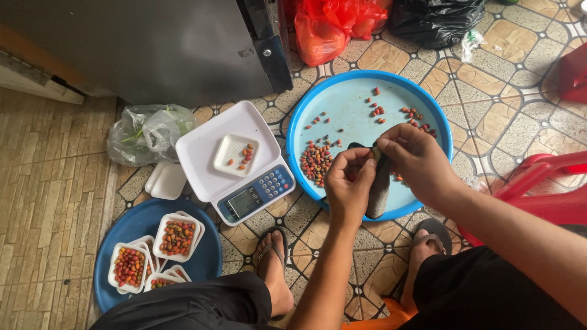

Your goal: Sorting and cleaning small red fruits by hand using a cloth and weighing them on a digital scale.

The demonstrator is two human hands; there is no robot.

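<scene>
A long dark pod (380,186) is held just right of the frame's centre, over the near edge of the light blue basin (348,101). Its upper end is pinched by the right hand (416,160), while the left hand (347,183) is closed around its side; a seed may be between the fingertips, though this is hard to tell. The shelling step appears to be in hand. Small red and brown seeds (315,162) lie heaped in the basin. A few rest in the white tray (235,154) on the scale (232,162), left of centre. Filled trays (177,237) sit on the dark blue lid at lower left. Next, a steady pinch is judged needed to free seeds into the basin.
</scene>
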